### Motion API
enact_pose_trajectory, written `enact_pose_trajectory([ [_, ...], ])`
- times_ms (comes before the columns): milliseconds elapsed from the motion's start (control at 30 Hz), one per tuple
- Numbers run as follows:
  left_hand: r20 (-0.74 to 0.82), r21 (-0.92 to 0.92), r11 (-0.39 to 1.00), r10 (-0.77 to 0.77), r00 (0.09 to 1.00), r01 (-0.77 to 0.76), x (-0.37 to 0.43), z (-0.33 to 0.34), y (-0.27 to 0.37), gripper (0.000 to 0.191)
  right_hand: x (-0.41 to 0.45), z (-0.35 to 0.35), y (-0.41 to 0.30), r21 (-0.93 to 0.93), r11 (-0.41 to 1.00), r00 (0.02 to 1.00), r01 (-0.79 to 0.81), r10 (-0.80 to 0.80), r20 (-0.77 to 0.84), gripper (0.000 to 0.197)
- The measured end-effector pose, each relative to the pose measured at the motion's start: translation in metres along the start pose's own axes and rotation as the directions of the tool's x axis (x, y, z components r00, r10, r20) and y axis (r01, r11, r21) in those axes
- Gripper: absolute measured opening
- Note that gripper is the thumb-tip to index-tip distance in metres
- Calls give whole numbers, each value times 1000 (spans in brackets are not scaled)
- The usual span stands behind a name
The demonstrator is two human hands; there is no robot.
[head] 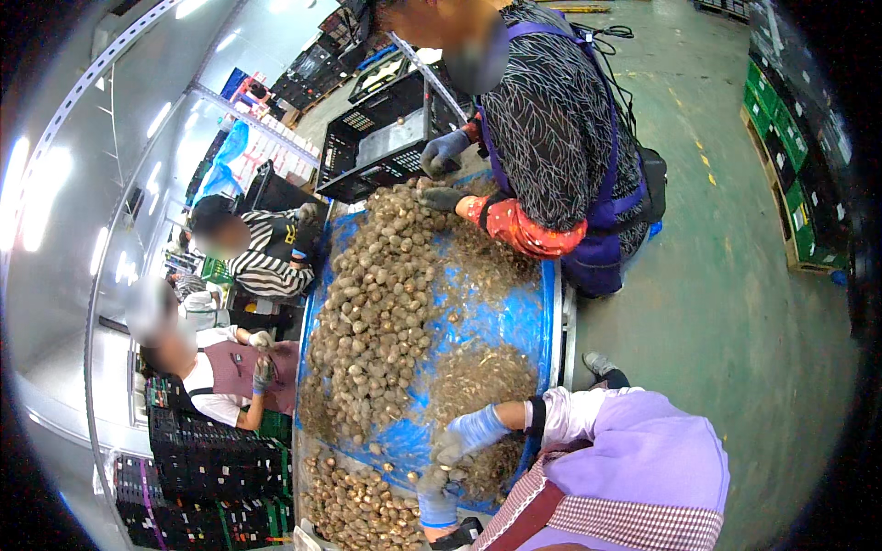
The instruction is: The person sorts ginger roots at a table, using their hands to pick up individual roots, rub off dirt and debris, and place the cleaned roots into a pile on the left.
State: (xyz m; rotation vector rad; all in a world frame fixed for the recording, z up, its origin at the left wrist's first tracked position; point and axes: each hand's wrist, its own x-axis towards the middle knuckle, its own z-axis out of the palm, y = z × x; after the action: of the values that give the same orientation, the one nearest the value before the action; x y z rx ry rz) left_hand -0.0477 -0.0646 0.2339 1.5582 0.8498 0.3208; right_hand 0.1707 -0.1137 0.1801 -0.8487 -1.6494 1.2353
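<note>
My right hand [468,439], in a grey-palmed glove with a light blue cuff, is low over loose brown fibrous debris [486,382] on a blue-covered work table [506,317]. Close below it in the picture is my left hand [437,492], gloved likewise, near the table's lower end. Both hands are blurred; whether their fingers hold anything cannot be told. A large heap of small, round brown tubers [375,310], resembling taro, runs along the table beyond my hands. More tubers [358,506], some with pale patches, lie beside my left hand at the lower left.
A co-worker's gloved hands [444,155] are at the heap's upper end, by a black plastic crate [372,169]. Two co-workers stand across the table, one in a striped top [272,251], one in a mauve apron [238,365]. Stacked black crates [207,454] stand at the lower left.
</note>
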Motion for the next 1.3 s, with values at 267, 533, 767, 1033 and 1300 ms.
enact_pose_trajectory([
  [267, -7, 31, 993, 114, 993, -114, -8, 3, 2, 20, -11, 4, -36, -26, 999, 999, 47, -48, -12, 38],
  [533, -293, -313, 947, -22, 956, -74, -8, 35, 12, 22, -12, 4, -61, 100, 983, 973, -156, 170, -156, 59],
  [767, -233, 409, 899, 271, 934, -158, -30, 16, 33, 43, 18, 26, -36, -6, 981, 962, 195, -193, -192, 54],
  [1033, -414, -73, 972, 175, 893, -225, -45, 24, 21, 33, 16, 30, -69, -390, 918, 945, -65, -69, -320, 31],
  [1300, -503, 84, 990, 142, 853, -116, -42, 9, 20, 46, 34, 24, -101, 37, 937, 818, -347, 322, -476, 42],
])
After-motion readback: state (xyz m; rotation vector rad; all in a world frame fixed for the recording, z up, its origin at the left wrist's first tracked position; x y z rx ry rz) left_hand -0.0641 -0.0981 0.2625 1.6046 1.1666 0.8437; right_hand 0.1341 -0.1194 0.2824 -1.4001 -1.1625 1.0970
